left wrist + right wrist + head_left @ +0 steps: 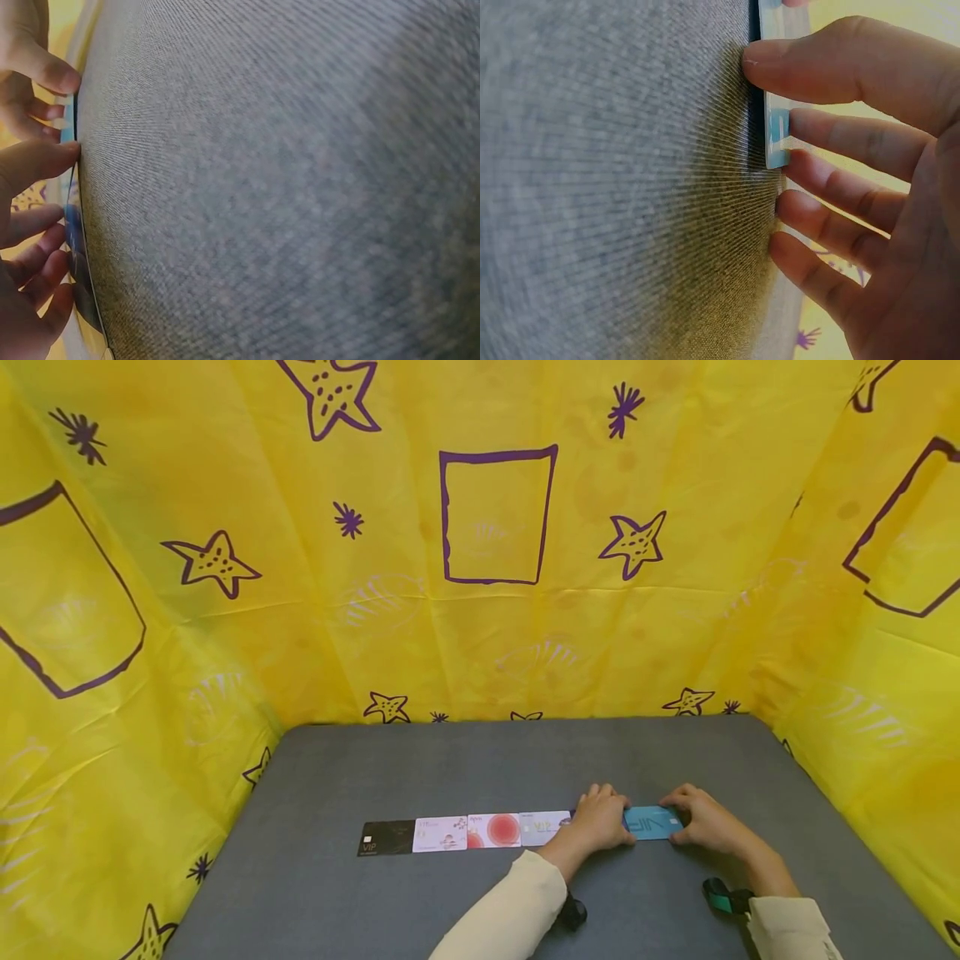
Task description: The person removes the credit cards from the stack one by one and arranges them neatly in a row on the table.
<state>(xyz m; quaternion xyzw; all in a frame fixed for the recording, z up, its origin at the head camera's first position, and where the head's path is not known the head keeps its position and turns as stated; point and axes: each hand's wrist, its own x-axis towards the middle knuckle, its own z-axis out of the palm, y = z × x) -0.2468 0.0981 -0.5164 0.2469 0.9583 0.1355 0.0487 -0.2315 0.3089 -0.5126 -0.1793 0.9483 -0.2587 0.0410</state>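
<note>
A light blue card (651,823) with "VIP" lettering lies at the right end of a row of cards. My right hand (708,822) pinches its right end, the thumb at the near long edge and fingertips at the far edge. In the right wrist view, the blue card's (778,131) end shows between thumb and fingers, with dark shadow beneath. My left hand (600,818) holds the blue card's left end between thumb and fingers. That hand partly hides a dark card (573,816) and overlaps a pale VIP card (542,827).
Leftward, the row continues with a white card with a red circle (495,831), a pale pink card (440,834) and a black VIP card (386,838). They lie on a grey cloth-covered table (450,760). Yellow patterned curtains (495,643) enclose the back and sides.
</note>
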